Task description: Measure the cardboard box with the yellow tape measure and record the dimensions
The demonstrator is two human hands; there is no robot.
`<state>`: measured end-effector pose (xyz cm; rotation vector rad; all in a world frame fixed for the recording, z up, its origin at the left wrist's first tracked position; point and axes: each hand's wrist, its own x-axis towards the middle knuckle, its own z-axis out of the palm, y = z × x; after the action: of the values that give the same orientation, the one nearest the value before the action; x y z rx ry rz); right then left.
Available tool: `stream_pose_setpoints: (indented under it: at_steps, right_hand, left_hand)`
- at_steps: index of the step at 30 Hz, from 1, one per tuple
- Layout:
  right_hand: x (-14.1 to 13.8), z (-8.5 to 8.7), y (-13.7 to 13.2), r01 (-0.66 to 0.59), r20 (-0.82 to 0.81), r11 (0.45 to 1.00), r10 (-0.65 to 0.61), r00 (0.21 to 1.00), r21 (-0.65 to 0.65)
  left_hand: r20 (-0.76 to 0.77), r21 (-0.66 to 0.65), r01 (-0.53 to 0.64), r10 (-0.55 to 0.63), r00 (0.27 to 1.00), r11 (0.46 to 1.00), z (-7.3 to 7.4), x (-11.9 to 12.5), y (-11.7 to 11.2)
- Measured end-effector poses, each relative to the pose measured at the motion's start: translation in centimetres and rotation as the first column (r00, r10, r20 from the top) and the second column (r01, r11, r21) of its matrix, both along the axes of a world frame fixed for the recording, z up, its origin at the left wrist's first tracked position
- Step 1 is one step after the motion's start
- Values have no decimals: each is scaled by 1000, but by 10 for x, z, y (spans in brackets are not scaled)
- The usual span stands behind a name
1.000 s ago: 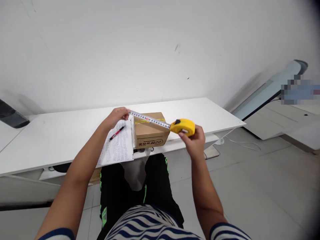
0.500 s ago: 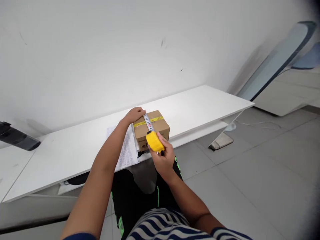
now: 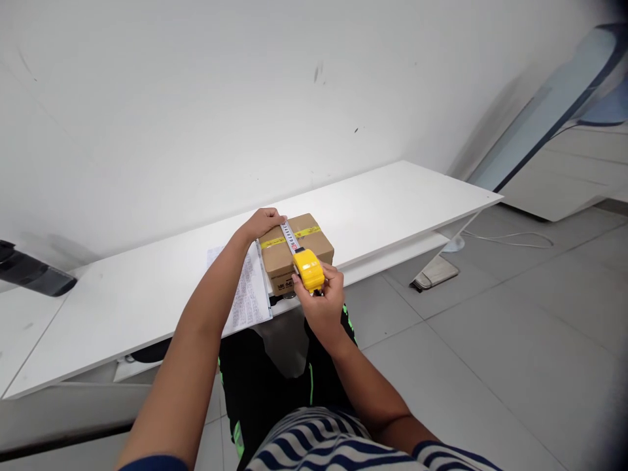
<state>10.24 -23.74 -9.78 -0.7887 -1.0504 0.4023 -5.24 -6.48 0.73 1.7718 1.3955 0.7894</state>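
A small brown cardboard box point(image 3: 318, 243) with yellow tape across its top sits near the front edge of the white table. My right hand point(image 3: 324, 302) grips the yellow case of a tape measure point(image 3: 310, 269) over the box's near edge. The white blade runs from the case across the box top toward the far edge. There my left hand point(image 3: 265, 222) has its fingers closed at the blade's end, by the far left corner of the box. Exactly how those fingertips meet the blade's end is hidden.
Printed sheets of paper point(image 3: 245, 294) lie on the table left of the box, partly under my left forearm. A dark cylindrical object point(image 3: 36, 269) is at the far left. The white table point(image 3: 392, 203) runs along a wall; a tilted board point(image 3: 544, 111) leans at the right.
The tape measure's case has moved slightly up and forward over the box, and less blade shows between case and left hand. My left hand stays at the far edge.
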Motion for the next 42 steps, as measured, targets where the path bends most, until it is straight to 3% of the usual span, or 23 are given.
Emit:
stream_pose_setpoints:
  at_steps: [11, 31, 42]
  right_hand:
    - [-1, -1, -1, 24, 22, 1000, -24, 999, 10]
    - [-2, -2, -2, 3, -39, 999, -4, 999, -34]
    - [-4, -10, 4, 73, 11, 995, -73, 997, 63]
  left_hand:
    - [-7, -7, 10, -10, 1000, 1000, 6, 5, -6]
    - [26, -21, 16, -16, 1000, 1000, -12, -4, 9]
    - [30, -73, -19, 21, 999, 997, -6, 0, 3]
